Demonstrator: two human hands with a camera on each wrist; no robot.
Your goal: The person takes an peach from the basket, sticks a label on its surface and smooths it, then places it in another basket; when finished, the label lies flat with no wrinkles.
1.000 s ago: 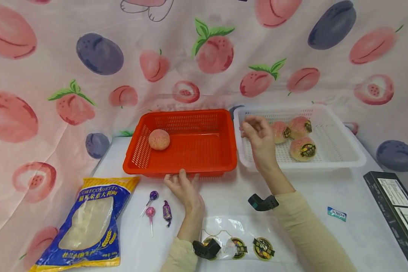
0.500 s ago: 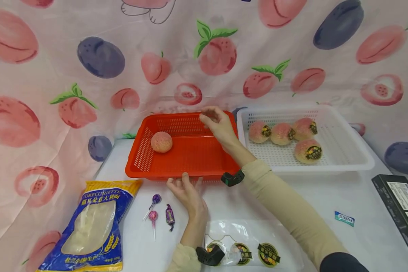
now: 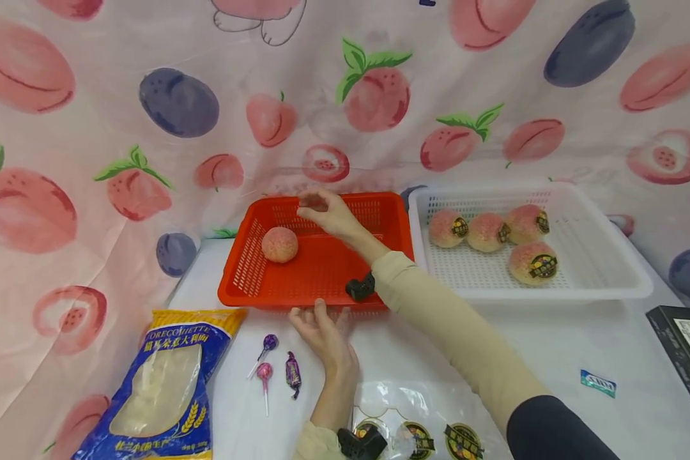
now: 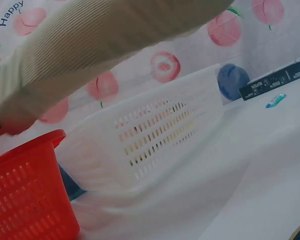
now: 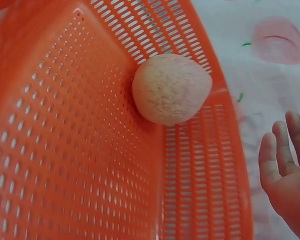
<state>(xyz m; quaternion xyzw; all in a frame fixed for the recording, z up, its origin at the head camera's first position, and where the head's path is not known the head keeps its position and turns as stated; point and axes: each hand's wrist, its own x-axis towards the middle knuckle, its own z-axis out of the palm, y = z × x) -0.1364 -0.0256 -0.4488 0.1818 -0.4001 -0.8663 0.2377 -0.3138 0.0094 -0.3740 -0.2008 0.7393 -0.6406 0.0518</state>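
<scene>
In the head view, a peach sits at the left end of the red basket. My right hand hovers over that basket, to the right of the peach, holding nothing. The right wrist view shows the same peach in the basket's corner and the fingers of my right hand spread apart from it. At the red basket's front side, my left hand touches the wall under the rim with its fingertips. Several peaches with black stickers lie in the white basket on the right.
A blue pasta bag lies front left, beside two lollipops and a purple wrapped candy. A clear plastic sheet with round stickers lies in front. A small blue-green packet and a black box are at right.
My right hand has moved left from over the white basket to over the red basket, uncovering another stickered peach. The left hand stays at the red basket's front.
</scene>
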